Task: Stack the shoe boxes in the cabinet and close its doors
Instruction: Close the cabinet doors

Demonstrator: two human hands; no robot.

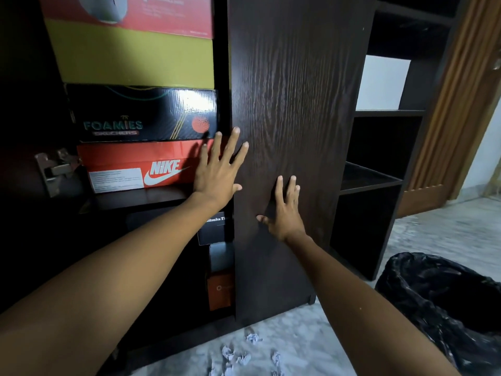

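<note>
Spreading straight fingers (279, 185) of the right hand (283, 213) flat against the dark wood-grain door (295, 104), gripping nothing, thumb splaying out to the left. Reaching with the left hand (217, 169) just beside it, fingers likewise straight and fanned, tips lying over the door's left edge, palm hovering in front of the orange Nike box (135, 166); touching or merely overlapping, impossible to tell. Extending both bare forearms up from the bottom corners. Showing, through the open left side of the cabinet (379, 175), the shoe boxes stacked: Nike box sitting on a shelf, black Foamies Skechers box (141, 115) resting on it, yellow-green box (135, 58) above, red box (151, 14) topmost. Peeking out lower down beside the door's edge, a black labelled box (215, 229), a grey one (221, 257) and an orange one (220, 290). Lying on the floor, crumpled paper scraps (238, 356); standing at the right, a black-lined bin (444, 305).
</note>
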